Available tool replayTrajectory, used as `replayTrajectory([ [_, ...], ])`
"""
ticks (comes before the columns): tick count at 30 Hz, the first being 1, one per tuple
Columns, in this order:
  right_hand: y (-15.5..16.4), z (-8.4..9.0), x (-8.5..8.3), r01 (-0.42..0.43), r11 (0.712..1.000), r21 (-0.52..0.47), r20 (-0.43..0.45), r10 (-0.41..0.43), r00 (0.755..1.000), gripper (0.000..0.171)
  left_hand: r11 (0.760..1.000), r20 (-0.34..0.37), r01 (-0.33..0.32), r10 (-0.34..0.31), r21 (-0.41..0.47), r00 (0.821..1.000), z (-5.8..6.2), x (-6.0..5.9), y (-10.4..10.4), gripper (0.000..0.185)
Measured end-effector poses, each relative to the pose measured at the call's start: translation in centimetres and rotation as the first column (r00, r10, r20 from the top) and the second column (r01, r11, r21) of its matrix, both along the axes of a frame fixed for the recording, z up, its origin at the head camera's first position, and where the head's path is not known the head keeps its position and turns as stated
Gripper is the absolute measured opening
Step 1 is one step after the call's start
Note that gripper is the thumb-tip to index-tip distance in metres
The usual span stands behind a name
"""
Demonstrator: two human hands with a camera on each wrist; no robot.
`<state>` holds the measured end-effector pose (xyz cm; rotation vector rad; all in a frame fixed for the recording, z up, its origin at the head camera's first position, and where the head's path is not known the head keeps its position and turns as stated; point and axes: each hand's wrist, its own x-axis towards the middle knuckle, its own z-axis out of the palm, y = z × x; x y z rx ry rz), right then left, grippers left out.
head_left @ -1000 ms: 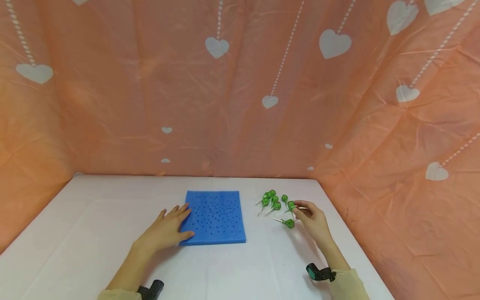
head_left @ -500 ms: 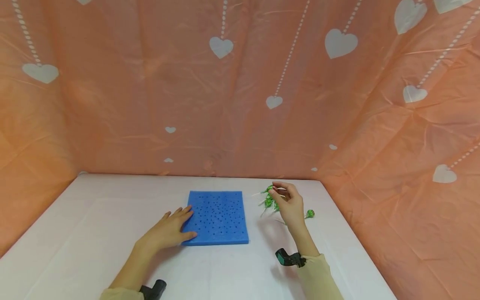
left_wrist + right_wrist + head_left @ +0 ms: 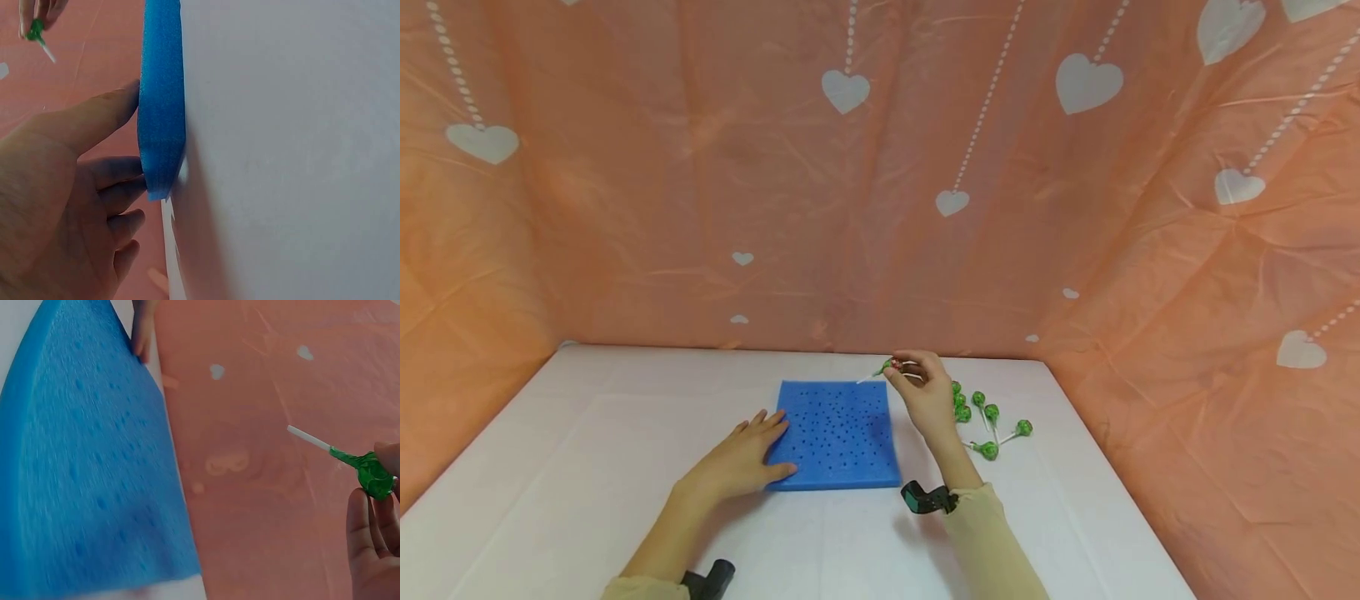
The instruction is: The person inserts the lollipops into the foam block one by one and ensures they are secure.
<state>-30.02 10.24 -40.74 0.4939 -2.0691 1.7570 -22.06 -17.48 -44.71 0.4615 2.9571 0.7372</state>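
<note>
Facing a heart-printed pink curtain [image 3: 700, 208], we see a white surface [image 3: 587, 467]; left hand [image 3: 737, 462] fingers spread on the foam [image 3: 838, 433], right hand [image 3: 928, 400] fingers pinching a lollipop [image 3: 886, 367].

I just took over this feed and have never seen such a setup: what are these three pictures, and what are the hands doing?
No machine here: a person with bare hands wears three cameras. The head view looks down on a white table. The two tilted close-ups come from the wrists. A blue foam pad full of small holes lies flat; the left hand rests open on its near left corner. The right hand pinches a green lollipop by its head, stick pointing toward the pad. More green lollipops lie loose to the right.
</note>
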Motion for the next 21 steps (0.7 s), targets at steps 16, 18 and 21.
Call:
replayTrajectory([
  [16, -5.2, -0.7, -0.1, -0.101, 0.994, 0.039, 0.049, 0.1, 0.994, 0.027, 1.0, 0.007, -0.006, 0.005, 0.005, 1.0, 0.0, 0.1, 0.1, 0.079],
  [18, -5.8, -1.6, -0.8, -0.105, 0.994, 0.031, 0.046, 0.103, 0.994, 0.029, 1.0, 0.002, -0.004, 0.004, 0.003, 1.0, 0.0, 0.0, 0.1, 0.078],
  [21, -6.6, -2.2, -1.3, -0.118, 0.993, 0.013, 0.036, 0.117, 0.992, 0.029, 1.0, -0.001, -0.004, 0.004, 0.005, 1.0, 0.0, 0.0, 0.1, 0.078],
])
